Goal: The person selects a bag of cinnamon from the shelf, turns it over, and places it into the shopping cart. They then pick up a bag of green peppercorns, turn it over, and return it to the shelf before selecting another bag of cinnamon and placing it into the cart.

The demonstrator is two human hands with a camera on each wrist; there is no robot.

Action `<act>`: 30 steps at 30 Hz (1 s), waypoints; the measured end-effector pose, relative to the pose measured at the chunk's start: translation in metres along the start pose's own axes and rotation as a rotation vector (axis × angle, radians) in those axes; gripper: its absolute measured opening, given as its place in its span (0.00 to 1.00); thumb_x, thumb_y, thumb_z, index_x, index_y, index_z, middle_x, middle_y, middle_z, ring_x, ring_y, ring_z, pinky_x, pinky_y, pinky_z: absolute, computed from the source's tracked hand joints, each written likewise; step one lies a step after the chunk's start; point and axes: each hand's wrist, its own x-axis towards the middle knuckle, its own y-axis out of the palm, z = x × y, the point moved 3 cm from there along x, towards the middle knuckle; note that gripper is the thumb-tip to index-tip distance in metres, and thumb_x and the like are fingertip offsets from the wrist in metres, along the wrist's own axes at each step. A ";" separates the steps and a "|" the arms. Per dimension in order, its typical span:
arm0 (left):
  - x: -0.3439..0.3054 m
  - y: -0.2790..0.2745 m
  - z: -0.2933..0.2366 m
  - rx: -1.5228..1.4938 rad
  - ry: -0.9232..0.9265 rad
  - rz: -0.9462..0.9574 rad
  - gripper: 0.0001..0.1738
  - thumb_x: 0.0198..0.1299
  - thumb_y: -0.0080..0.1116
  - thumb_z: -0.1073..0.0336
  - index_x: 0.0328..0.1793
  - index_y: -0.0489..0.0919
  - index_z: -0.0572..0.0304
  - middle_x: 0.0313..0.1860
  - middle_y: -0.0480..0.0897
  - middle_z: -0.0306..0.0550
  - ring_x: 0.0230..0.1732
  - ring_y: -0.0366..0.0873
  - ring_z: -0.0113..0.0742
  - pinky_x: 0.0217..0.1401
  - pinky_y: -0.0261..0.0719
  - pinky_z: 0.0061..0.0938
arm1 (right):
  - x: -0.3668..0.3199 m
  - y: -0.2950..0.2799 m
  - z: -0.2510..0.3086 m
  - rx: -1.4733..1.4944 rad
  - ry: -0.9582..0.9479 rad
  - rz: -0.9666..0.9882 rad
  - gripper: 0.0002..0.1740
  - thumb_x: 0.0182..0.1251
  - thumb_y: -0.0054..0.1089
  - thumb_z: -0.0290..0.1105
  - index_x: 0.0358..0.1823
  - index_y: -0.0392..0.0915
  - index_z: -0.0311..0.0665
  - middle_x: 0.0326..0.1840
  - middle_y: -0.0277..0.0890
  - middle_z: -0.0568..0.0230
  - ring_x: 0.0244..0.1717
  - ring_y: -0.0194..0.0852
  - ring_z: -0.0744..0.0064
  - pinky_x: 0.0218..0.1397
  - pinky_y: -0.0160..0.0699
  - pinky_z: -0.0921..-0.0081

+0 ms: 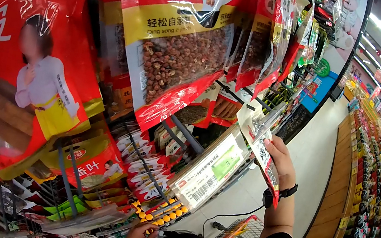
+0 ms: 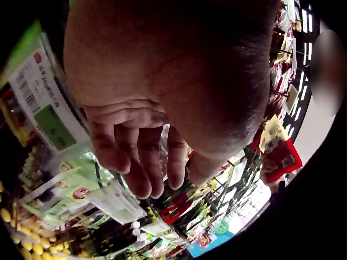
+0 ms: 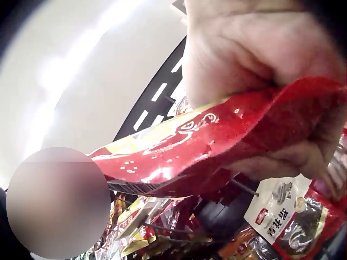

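Note:
The right hand (image 1: 280, 159) grips a red and white spice packet (image 1: 265, 156) by its edge, in front of the shelf rack. In the right wrist view the red packet (image 3: 217, 141) lies across the palm, with the fingers (image 3: 293, 160) curled behind it. Low in the head view, the left hand (image 1: 139, 236) hangs beside the lower rack near yellow round items (image 1: 169, 216). The left wrist view shows the left hand (image 2: 146, 124) with loosely bent fingers and nothing held, near hanging packets.
Large hanging bags of spices (image 1: 185, 62) and a red bag (image 1: 27, 71) fill the left. A price tag (image 1: 212, 170) runs along the rack. A shopping cart (image 1: 242, 233) stands below; a tiled aisle (image 1: 316, 135) and wood-sided display (image 1: 336, 183) lie at the right.

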 end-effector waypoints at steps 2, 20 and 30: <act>0.000 0.000 -0.002 -0.004 0.010 -0.005 0.14 0.67 0.65 0.61 0.52 0.84 0.62 0.45 0.87 0.47 0.39 0.84 0.35 0.35 0.79 0.26 | 0.002 0.003 0.000 0.006 -0.010 0.018 0.23 0.77 0.57 0.39 0.62 0.75 0.26 0.46 0.83 0.68 0.40 0.79 0.86 0.46 0.78 0.83; -0.011 0.008 0.003 0.034 0.025 -0.088 0.10 0.65 0.68 0.65 0.48 0.84 0.62 0.37 0.85 0.46 0.32 0.80 0.32 0.35 0.77 0.25 | 0.076 0.052 -0.038 0.120 -0.129 0.214 0.19 0.65 0.61 0.24 0.57 0.75 0.32 0.58 0.76 0.66 0.60 0.69 0.73 0.68 0.65 0.74; -0.044 0.010 0.014 0.021 -0.042 -0.153 0.12 0.69 0.64 0.62 0.48 0.84 0.63 0.38 0.85 0.47 0.35 0.82 0.34 0.39 0.79 0.31 | 0.077 0.071 -0.040 -1.081 -0.771 -0.091 0.45 0.62 0.66 0.37 0.76 0.51 0.35 0.53 0.75 0.32 0.50 0.76 0.27 0.51 0.79 0.48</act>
